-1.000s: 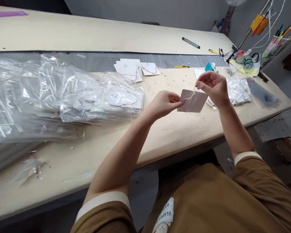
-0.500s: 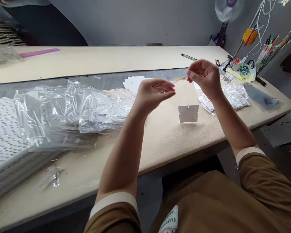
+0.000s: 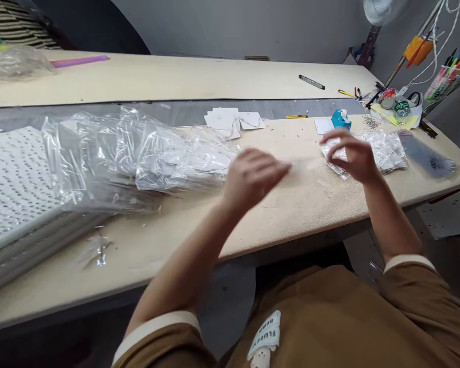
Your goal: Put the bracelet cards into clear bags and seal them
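My left hand (image 3: 253,176) is closed, fingers pressed together, above the middle of the table. At its fingertips is a motion-smeared, see-through clear plastic bag (image 3: 299,166); whether the card is inside cannot be made out. My right hand (image 3: 350,153) is lifted with its fingers curved and thumb apart, and nothing shows between them. Just behind and beside it lies a pile of bagged white cards (image 3: 387,148). A blue tape dispenser (image 3: 341,119) stands beyond that hand, by a white card (image 3: 323,126).
Clear bags with cards (image 3: 168,158) spread across the left, beside a stack of studded white sheets (image 3: 17,179). Loose white cards (image 3: 224,121), a yellow cutter (image 3: 297,116) and a black marker (image 3: 312,82) lie farther back. Flat clear bags (image 3: 429,158) are at the right edge.
My hands have come down and moved farther apart. The bag with its card, which hung between them, is now a blur at my left fingertips. My right fingers have parted. The view has shifted.
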A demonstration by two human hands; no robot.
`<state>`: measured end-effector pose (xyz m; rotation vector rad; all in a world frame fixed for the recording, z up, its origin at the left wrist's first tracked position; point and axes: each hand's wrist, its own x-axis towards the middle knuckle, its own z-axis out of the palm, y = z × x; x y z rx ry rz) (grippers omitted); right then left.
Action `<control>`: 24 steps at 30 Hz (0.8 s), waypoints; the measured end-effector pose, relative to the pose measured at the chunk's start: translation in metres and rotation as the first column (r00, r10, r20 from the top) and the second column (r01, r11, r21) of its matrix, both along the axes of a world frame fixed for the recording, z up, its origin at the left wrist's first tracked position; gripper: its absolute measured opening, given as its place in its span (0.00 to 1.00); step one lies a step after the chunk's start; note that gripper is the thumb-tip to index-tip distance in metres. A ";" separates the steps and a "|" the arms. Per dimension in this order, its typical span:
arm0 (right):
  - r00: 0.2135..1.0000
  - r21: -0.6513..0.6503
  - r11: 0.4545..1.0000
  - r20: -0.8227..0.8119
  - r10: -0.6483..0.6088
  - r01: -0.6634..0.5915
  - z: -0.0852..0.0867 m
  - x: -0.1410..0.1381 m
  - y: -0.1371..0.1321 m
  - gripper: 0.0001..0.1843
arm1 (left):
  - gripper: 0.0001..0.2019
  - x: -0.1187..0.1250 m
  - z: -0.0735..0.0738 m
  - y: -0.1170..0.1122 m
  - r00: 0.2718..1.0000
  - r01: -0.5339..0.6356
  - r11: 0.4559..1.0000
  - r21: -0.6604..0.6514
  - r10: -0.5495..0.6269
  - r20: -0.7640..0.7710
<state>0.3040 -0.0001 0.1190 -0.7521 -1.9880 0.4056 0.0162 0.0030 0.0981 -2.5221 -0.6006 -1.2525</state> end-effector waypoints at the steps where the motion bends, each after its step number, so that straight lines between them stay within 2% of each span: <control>1: 0.996 -0.087 0.995 0.071 0.047 -0.041 -0.017 0.009 -0.022 0.08 | 0.07 -0.003 -0.017 -0.021 0.996 0.042 0.999 -0.002 -0.042 -0.078; 2: 0.985 -0.188 0.979 0.137 0.104 -0.077 -0.033 0.017 -0.043 0.05 | 0.07 -0.006 -0.033 -0.039 0.986 0.083 0.996 -0.042 -0.088 -0.138; 4: 0.957 -0.338 0.939 0.246 0.156 -0.066 -0.060 0.029 -0.077 0.06 | 0.12 -0.011 -0.056 -0.063 0.952 0.202 0.964 -0.175 -0.235 -0.196; 6: 0.962 -0.412 0.911 0.255 0.100 0.014 -0.078 0.030 -0.101 0.07 | 0.13 -0.014 -0.067 -0.069 0.945 0.259 0.928 -0.269 -0.302 -0.130; 7: 0.973 -0.412 0.909 0.231 0.033 0.067 -0.084 0.026 -0.110 0.06 | 0.12 -0.013 -0.068 -0.064 0.952 0.254 0.919 -0.301 -0.292 -0.089; 9: 0.981 -0.357 0.920 0.159 -0.113 0.164 -0.091 0.007 -0.120 0.04 | 0.12 -0.006 -0.069 -0.047 0.972 0.176 0.909 -0.378 -0.222 -0.079; 11: 0.972 -0.251 0.943 0.145 -0.185 0.217 -0.098 -0.020 -0.123 0.05 | 0.18 0.009 -0.073 -0.024 0.955 0.060 0.880 -0.471 -0.187 -0.229; 13: 0.949 -0.145 0.961 0.246 -0.196 0.236 -0.106 -0.043 -0.121 0.06 | 0.23 0.029 -0.079 -0.006 0.879 -0.014 0.834 -0.552 -0.253 -0.404; 15: 0.893 -0.073 0.963 0.398 -0.209 0.258 -0.114 -0.056 -0.116 0.05 | 0.26 0.048 -0.088 0.004 0.817 -0.112 0.796 -0.595 -0.267 -0.511; 18: 0.826 -0.049 0.953 0.512 -0.233 0.299 -0.122 -0.051 -0.106 0.04 | 0.28 0.068 -0.098 0.005 0.821 -0.199 0.767 -0.610 -0.209 -0.531; 21: 0.832 -0.046 0.959 0.510 -0.217 0.278 -0.122 -0.036 -0.099 0.03 | 0.28 0.076 -0.103 0.003 0.868 -0.204 0.751 -0.628 -0.157 -0.471; 24: 0.864 -0.027 0.966 0.455 -0.216 0.255 -0.126 -0.029 -0.101 0.06 | 0.28 0.076 -0.106 0.002 0.889 -0.144 0.756 -0.639 -0.184 -0.418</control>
